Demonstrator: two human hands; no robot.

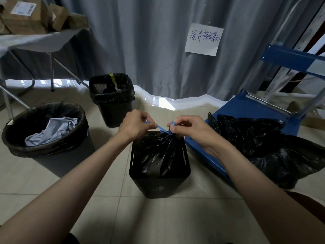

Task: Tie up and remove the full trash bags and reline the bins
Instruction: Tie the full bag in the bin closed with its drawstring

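Our left hand (135, 123) and right hand (189, 126) pinch the blue drawstring (161, 128), cinching the bag (158, 152) inside the nearest bin (158, 184); seemingly unknotted. Two full bins (44, 127) remain.

A: From where is the scene viewed?

B: A single wide-angle view is given, taken from head height and aimed forward and steeply downward. The tiled floor (167, 224) is seen at close range, with both forearms entering from the bottom corners.

A: How near is the centre?

B: The square black bin (159, 184) is framed just below the lens, at arm's reach. The grey curtain (149, 41) is faced at the back, and straight lines are bent toward the edges by the lens.

A: Is any area shared with a second view?

B: No second view is supplied.
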